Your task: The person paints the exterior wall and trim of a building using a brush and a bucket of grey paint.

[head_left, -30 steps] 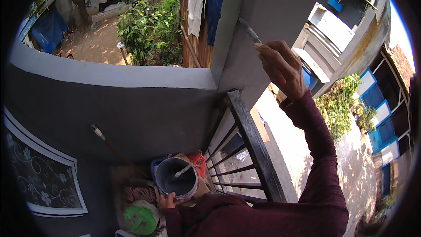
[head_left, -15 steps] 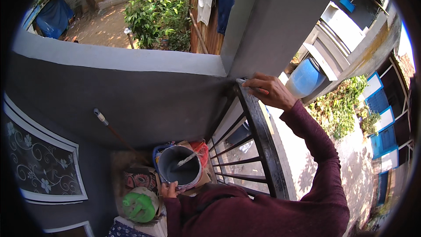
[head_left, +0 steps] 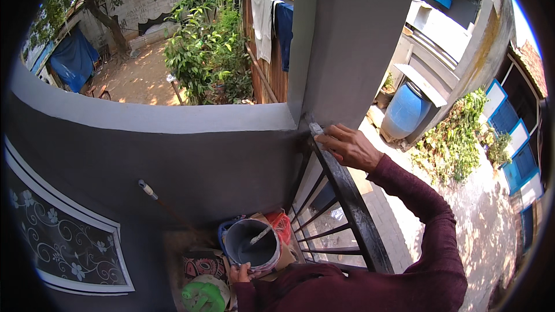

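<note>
My right hand [head_left: 350, 147] is raised to the top end of the black railing [head_left: 352, 205], where it meets the grey column [head_left: 347, 46]. Its fingers are closed around a paintbrush [head_left: 315, 129]; the pale front part points at the corner, and most of the handle is hidden. Low down, my left hand [head_left: 240, 273] grips the near rim of a bucket [head_left: 232, 244] with grey on its inside. A paint-smeared stick or brush handle [head_left: 261, 235] leans inside the bucket.
A dark grey half wall [head_left: 191, 164] with a light ledge [head_left: 156, 117] runs ahead. Against it leans a pole [head_left: 148, 188]. Beside the bucket are a green-topped container [head_left: 202, 296], a patterned cloth or bag [head_left: 202, 267] and a red plastic bag [head_left: 281, 225]. Beyond the railing stands a blue barrel [head_left: 406, 110].
The view has tilted up, so the scene sits lower. My right hand stays near the railing's top end, the brush now aimed at the column corner. My left hand still holds the bucket.
</note>
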Motion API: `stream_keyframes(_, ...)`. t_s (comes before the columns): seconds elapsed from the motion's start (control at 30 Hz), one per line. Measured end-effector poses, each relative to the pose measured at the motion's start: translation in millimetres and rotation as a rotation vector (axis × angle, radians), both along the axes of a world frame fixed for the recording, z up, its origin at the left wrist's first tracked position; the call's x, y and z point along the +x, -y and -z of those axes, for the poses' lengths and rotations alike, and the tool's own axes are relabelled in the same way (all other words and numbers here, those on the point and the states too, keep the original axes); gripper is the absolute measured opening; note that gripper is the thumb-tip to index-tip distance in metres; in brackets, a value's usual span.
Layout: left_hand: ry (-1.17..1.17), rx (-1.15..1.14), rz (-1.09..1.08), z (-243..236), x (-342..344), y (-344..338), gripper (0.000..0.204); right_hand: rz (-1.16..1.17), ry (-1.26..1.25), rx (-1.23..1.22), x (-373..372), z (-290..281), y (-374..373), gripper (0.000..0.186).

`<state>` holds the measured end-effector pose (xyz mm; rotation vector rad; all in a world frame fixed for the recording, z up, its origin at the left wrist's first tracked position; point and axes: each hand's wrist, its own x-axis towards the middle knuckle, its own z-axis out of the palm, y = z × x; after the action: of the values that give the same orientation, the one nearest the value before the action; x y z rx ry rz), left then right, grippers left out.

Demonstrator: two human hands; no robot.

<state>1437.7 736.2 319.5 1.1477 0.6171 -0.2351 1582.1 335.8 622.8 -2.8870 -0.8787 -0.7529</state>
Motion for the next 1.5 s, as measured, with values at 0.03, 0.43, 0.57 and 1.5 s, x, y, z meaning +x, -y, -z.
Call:
stream_keyframes(0.03, 0.000, -0.006, 0.001, 1.4, -2.1, 2.2, 0.027, 0.015, -0.081, 0.006, -0.9, -1.9, -2.2, 0.038)
stream_keyframes(0.43, 0.018, 0.010, 0.026, 4.3, -0.9, -4.0, 0.028, -0.238, 0.235, 0.229, 30.8, -326.4, -18.7, 0.019)
stream_keyframes(0.57, 0.048, -0.048, 0.041, 28.0, -1.2, 5.4, 0.026, -0.161, 0.732, 0.028, 38.3, -323.4, -1.1, 0.014)
stream_keyframes(1.5, -0.028, 0.002, 0.060, 42.5, 23.0, -58.4, 0.034, 0.223, 0.422, 0.372, 23.2, -319.4, -39.2, 0.019)
